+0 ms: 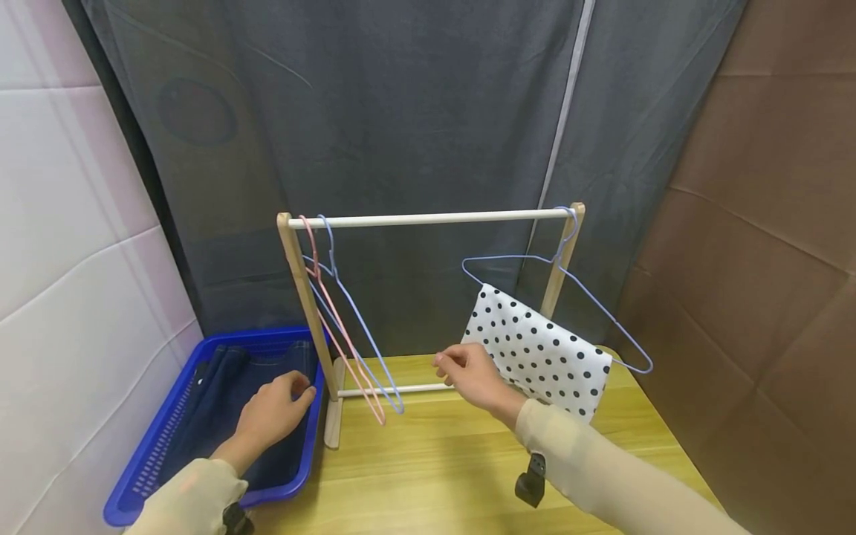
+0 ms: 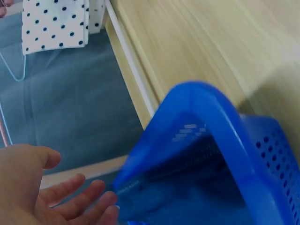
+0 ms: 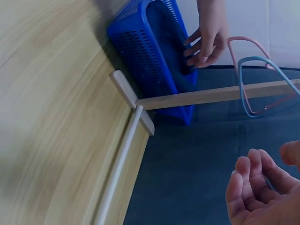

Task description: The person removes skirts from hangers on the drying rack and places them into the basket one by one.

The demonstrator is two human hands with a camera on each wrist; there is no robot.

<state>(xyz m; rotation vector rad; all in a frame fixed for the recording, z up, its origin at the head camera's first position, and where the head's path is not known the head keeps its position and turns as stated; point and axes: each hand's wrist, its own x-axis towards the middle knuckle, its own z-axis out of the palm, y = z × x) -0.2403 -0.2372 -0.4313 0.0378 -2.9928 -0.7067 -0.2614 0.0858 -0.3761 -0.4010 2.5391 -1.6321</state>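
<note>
My left hand [image 1: 274,407] hovers above a blue plastic basket [image 1: 309,464], fingers loosely bent and holding nothing. Dark blue jeans [image 1: 221,405] lie folded inside that basket. In front of the rack my right hand [image 1: 476,375] hangs with relaxed fingers, nothing between them. Just beyond it, a white cloth with black dots [image 1: 535,349] drapes over the lower bar of a blue hanger [image 1: 605,312] at the rack's right end. A pink hanger [image 1: 341,331] and a blue hanger [image 1: 364,323] hang bare at the left end.
The small garment rack [image 1: 428,219] has a white top rail and wooden posts, and stands on a wood-grain table [image 1: 401,475]. Its left foot [image 1: 333,423] stands close to the basket. Grey curtain [image 1: 414,111] hangs behind, with white cloth on the left and brown on the right.
</note>
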